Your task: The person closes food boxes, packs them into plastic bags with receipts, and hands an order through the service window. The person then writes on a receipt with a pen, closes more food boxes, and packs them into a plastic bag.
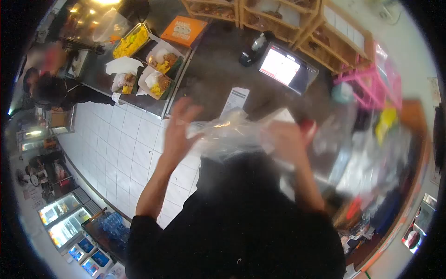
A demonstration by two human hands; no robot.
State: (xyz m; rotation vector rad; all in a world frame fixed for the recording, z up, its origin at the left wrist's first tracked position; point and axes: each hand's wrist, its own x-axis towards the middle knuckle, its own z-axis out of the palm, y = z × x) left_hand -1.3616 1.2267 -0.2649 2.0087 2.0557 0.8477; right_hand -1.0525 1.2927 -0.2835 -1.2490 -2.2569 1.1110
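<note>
A seemingly unfilled plastic bag (227,135) stretches between a wide-spread left hand (181,130) and a blurred right hand (284,139), its grip impossible to tell, near the dark surface (204,83), as filled food boxes (164,48) lie unclosed beyond.

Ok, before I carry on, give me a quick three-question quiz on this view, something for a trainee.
1. What is between the left hand and the right hand? A) tablet B) clear plastic bag C) orange box
2. True or false: the printed slip lies on the dark counter.
3. Which hand is nearer the pink basket?

Key: 1 B; 2 true; 3 the right hand.
</note>
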